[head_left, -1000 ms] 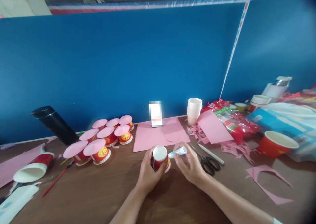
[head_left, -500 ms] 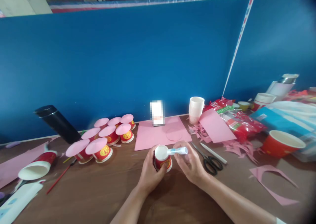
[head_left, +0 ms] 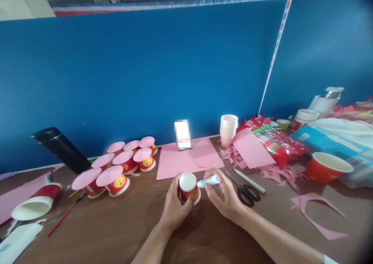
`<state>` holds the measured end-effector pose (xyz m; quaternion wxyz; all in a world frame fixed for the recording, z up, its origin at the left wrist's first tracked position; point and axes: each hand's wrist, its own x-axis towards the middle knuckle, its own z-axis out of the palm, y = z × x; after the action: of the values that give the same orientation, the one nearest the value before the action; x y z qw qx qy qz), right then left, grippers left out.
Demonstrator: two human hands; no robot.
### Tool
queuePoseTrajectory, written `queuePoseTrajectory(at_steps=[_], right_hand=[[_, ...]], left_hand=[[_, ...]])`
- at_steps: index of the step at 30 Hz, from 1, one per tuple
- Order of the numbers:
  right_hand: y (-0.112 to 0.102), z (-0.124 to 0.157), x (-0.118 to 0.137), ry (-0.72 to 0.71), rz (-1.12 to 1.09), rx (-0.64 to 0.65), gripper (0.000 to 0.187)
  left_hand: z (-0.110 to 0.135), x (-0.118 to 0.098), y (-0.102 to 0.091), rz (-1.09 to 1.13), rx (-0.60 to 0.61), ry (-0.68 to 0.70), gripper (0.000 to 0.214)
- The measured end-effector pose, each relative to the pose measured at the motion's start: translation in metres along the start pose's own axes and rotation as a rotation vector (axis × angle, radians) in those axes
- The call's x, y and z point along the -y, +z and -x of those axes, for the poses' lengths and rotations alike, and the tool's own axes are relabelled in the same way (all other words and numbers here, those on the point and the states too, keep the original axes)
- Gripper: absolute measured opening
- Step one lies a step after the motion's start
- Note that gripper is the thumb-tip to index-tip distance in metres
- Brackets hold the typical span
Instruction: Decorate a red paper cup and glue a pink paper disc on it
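Observation:
An upside-down red paper cup, its white base facing up, stands on the table with a gold emblem on its side. My left hand wraps around it, thumb across the front. Between the fingers of my right hand is a white and light-blue glue stick, lying nearly level. Its narrow end points at the cup and meets the rim of the base, or lies very close to it. Behind both hands is a pink paper sheet with a round pink disc on it.
Several red cups topped with pink discs stand to the left, near a black bottle. On the right lie scissors, a white pen and pink scraps. Stacked white cups stand near the blue partition.
The view has shifted slightly, so the table things sit a little further left. The glue stick's narrow end has moved off the top of the base to its right rim. Both grips stay the same.

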<state>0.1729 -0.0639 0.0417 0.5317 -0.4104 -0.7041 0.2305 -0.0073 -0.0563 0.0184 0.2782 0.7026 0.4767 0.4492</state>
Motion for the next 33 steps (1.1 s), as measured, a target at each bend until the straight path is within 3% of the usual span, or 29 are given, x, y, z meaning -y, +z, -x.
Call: queuePoseTrajectory(at_steps=[4,12,33], right_hand=[[0.0022,0.0000,-0.0010,0.047,-0.085,-0.066,0.007],[0.0021,-0.0001,0.0005,-0.004,-0.048,-0.057,0.009],[-0.0038,-0.0019,0.0082,-0.103,0.028,0.043,0.010]], left_hand=[[-0.0005,0.0009,0.0011,0.002,0.009,0.002,0.063],[-0.0007,0.0004,0.0037,-0.012,-0.013,-0.010,0.060],[-0.0016,-0.0060,0.0008,-0.042,-0.017,0.051,0.053]])
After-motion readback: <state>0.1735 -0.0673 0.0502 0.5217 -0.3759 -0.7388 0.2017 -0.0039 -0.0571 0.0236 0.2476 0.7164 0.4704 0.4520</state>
